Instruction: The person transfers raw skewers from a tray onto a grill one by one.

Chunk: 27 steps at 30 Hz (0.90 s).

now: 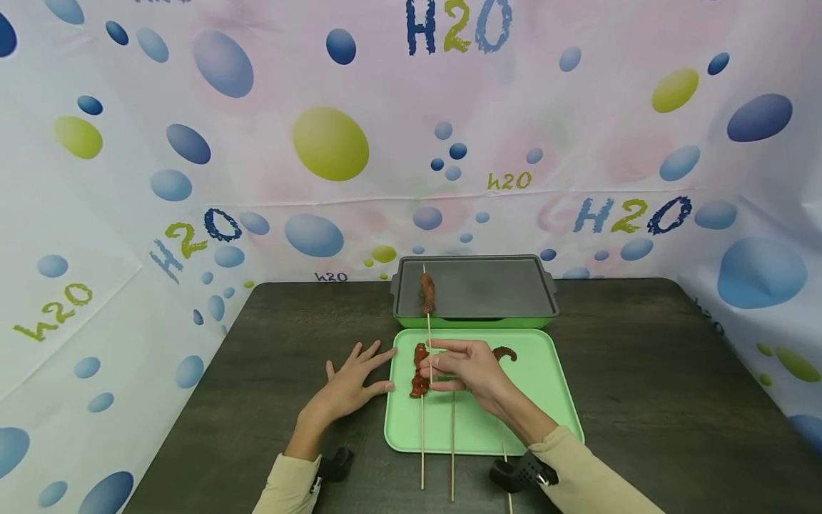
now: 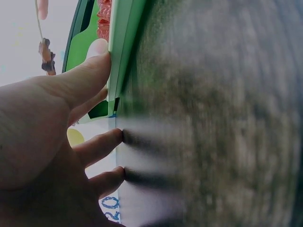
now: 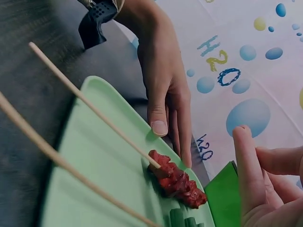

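Note:
My right hand (image 1: 478,375) pinches the thin wooden stick of a skewer (image 1: 427,291) whose browned food points up, overlapping the griddle in the head view. Spread out, my left hand (image 1: 347,389) touches the left rim of the light green tray (image 1: 539,425), its thumb (image 2: 90,71) against the edge. On the tray, close to that thumb, lies a skewer of glossy red meat pieces (image 3: 177,182). Beside it is a skewer with green pieces (image 3: 177,217), mostly hidden by my right hand in the head view. A curled reddish-brown tentacle (image 1: 505,353) shows past my right hand.
Behind the tray stands a griddle (image 1: 481,285) with a dark grey plate and green base. Bare skewer ends (image 1: 452,471) stick out over the tray's front rim above the dark wooden table (image 1: 642,400). A patterned curtain (image 1: 398,107) hangs behind.

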Motion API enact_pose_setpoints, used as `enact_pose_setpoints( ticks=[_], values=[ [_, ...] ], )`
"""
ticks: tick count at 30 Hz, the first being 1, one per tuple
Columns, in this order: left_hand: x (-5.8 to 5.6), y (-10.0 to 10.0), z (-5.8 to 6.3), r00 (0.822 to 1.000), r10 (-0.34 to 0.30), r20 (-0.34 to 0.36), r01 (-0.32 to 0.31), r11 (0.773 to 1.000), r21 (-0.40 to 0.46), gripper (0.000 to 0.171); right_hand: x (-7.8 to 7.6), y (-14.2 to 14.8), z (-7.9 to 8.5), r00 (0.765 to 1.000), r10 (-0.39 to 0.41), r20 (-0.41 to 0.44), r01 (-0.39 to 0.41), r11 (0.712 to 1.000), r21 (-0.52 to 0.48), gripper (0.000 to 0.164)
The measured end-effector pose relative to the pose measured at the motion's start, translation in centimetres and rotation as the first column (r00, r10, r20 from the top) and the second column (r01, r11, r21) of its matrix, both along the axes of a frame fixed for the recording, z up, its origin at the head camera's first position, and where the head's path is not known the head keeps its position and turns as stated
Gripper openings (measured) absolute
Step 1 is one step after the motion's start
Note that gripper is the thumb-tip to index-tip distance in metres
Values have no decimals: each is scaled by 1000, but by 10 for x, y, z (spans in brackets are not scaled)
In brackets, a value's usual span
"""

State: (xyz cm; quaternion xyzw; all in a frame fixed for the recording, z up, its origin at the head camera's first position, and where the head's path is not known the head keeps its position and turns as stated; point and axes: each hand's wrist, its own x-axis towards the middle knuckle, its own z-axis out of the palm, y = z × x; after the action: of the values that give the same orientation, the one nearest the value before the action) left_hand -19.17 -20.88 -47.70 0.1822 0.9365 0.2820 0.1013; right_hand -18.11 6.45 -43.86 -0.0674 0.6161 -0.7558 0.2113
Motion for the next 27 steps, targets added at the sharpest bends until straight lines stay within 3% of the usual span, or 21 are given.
enact_pose_setpoints(
  ticks=[15, 27],
  values=[
    [0, 1, -1, 1000, 8, -3, -8, 1000, 0, 65, -39, -29, 4, 991, -95, 96, 99, 995, -31, 40],
    [1, 1, 1, 1000, 6, 2, -6, 1000, -2, 65, -52, -28, -5, 983, -121, 135, 126, 991, -33, 38]
  ],
)
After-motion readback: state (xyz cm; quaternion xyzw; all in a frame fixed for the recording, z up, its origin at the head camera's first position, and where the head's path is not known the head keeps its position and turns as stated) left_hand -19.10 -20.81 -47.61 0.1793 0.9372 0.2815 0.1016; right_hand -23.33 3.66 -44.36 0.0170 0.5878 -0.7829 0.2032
